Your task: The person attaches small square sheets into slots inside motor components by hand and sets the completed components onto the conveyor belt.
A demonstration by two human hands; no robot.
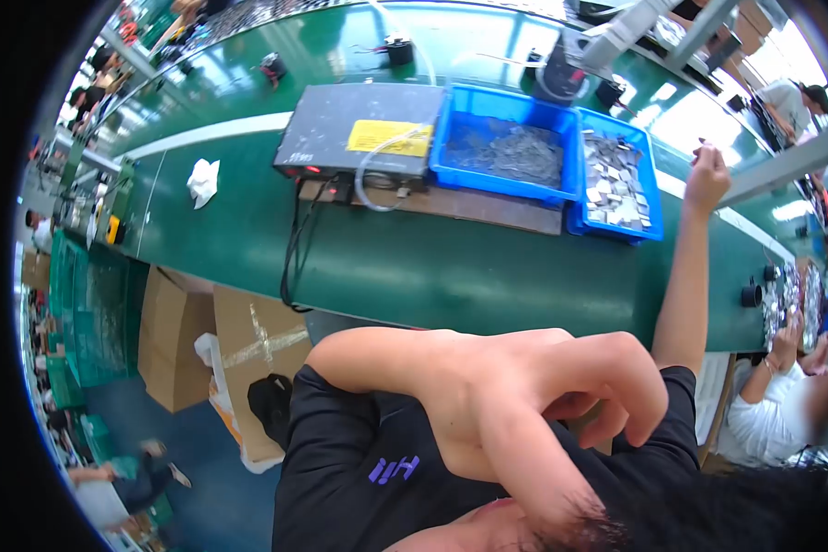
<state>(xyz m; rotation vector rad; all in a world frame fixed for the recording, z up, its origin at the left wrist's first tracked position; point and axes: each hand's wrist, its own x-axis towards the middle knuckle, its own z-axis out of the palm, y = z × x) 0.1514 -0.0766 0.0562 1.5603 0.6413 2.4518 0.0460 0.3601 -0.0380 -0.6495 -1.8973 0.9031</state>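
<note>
My left hand (pixel 534 386) is raised close to the camera. One digit reaches down to the hair, and the other fingers curl loosely apart with nothing visible in them. To the right, my right hand (pixel 708 179) is held up above the bench beside a blue bin of small silvery metal pieces (pixel 616 189). Its fingers are pinched together, and whatever lies between the fingertips is too small to make out. Left of that bin stands a wider blue bin (pixel 506 189) with thin grey pieces inside.
A grey control box (pixel 327 129) with a yellow label and cables sits on the green bench (pixel 414 276). Crumpled white tissue (pixel 203 183) lies further left. Cardboard boxes (pixel 179 340) stand below the bench. A grey metal post (pixel 782 170) rises at right, near a seated person (pixel 777 414).
</note>
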